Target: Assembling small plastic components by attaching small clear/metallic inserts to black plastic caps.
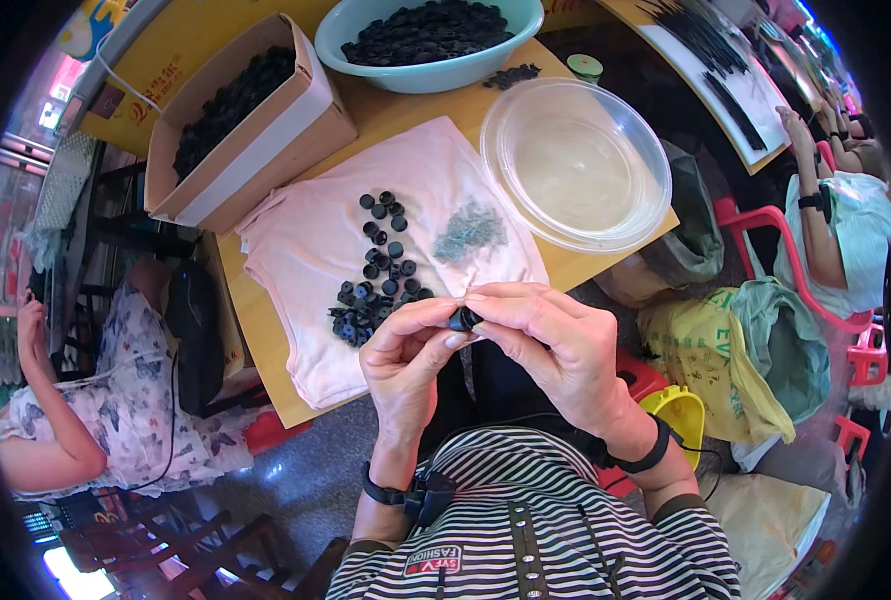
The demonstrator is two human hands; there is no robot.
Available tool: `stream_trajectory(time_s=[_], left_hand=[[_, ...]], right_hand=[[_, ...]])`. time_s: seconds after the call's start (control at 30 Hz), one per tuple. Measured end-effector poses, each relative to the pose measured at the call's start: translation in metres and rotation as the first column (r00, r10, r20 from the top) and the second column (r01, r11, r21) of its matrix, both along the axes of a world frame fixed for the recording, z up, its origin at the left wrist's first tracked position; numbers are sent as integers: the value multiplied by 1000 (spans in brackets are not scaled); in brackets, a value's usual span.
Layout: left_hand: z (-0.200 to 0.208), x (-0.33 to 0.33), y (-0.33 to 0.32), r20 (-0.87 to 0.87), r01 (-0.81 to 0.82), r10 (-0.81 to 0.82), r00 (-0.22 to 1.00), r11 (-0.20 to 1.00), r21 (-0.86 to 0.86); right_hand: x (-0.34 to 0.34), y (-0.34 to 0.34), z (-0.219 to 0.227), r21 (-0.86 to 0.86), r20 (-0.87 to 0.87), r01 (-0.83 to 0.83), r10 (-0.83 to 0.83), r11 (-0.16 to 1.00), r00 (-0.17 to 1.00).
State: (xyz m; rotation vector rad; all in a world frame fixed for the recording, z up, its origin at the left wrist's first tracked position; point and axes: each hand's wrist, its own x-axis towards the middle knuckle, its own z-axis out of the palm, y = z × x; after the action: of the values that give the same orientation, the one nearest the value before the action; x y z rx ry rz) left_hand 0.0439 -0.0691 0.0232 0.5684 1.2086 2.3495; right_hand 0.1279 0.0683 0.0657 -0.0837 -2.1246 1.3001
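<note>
Between the fingertips of my left hand (410, 355) and my right hand (555, 345) is a small round black plastic cap (463, 319). Both hands pinch it just off the table's near edge, and fingers cover most of it. Past them a pink cloth (310, 240) lies over the table. On it sit loose black caps (397, 250) and, closer to my left hand, a heap of small black plastic pieces (358, 318). To their right is a small pile of thin, clear or greyish metal-looking bits (469, 232), too fine to make out.
A cardboard box (265, 160) of black parts stands at the back left, a light-blue basin (415, 78) of black pieces behind. A clear round plastic tub (577, 165) is at the right. Bags (710, 350) and a red stool (805, 270) stand right. Other people sit at both sides.
</note>
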Motion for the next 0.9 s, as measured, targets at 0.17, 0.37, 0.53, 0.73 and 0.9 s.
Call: stream_trajectory(time_s=[0.17,0.37,0.53,0.73,0.9], left_hand=[[0,-2,0,-26,16,-17,1000,1000,-24],[-3,-2,-1,-24,27,-28,999,999,-32],[-5,-2,-4,-70,24,-30,997,996,-91],[-2,-2,-2,-69,-1,-6,998,995,-101],[0,-1,-2,-32,-12,8,999,992,-125]], right_hand=[[1,-2,-1,-9,22,-3,3,1000,1000],[-1,-2,-8,16,17,7,-7,1000,1000],[-2,-1,-5,-255,105,-25,53,967,993],[-6,-1,-5,-259,112,-22,53,965,992],[-8,-4,-10,-56,67,18,-14,998,998]])
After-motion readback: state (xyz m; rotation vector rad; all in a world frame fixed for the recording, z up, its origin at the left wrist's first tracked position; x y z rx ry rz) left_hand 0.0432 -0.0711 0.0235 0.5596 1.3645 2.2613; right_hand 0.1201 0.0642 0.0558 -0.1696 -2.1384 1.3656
